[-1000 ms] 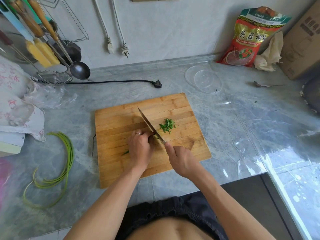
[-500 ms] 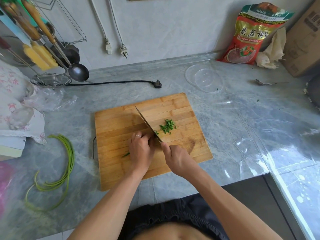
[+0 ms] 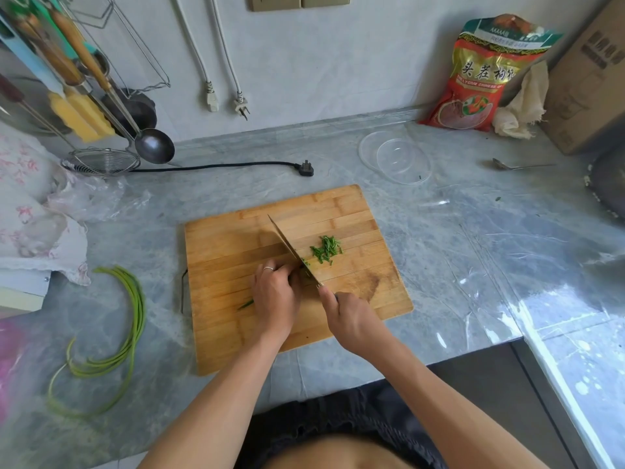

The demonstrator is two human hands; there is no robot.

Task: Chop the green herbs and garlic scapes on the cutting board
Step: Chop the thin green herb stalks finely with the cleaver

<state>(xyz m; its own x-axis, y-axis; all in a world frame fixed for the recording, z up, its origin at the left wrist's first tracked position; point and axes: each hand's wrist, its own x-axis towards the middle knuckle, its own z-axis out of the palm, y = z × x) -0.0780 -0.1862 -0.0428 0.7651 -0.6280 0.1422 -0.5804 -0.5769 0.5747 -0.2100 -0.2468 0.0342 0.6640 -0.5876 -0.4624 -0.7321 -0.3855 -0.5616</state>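
A wooden cutting board (image 3: 230,326) lies on the grey counter. My right hand (image 3: 351,319) grips the handle of a cleaver (image 3: 287,247) whose blade stands edge-down across the board's middle. My left hand (image 3: 275,296) sits just left of the blade with curled fingers holding down a green herb stem; only the stem's tip (image 3: 246,303) pokes out at the left. A small pile of chopped green pieces (image 3: 326,248) lies right of the blade. A bundle of long garlic scapes (image 3: 125,326) lies curved on the counter left of the board.
A black plug and cord (image 3: 304,168) lie behind the board. A clear plastic lid (image 3: 395,157) and a spoon (image 3: 517,165) are at the back right, near a red food bag (image 3: 480,76) and a cardboard box (image 3: 588,82). Hanging utensils (image 3: 101,96) and a plastic bag (image 3: 84,198) crowd the left.
The cleaver and both hands keep almost the same spot; the blade shifts slightly left along the herb while the chopped pile stays to its right.
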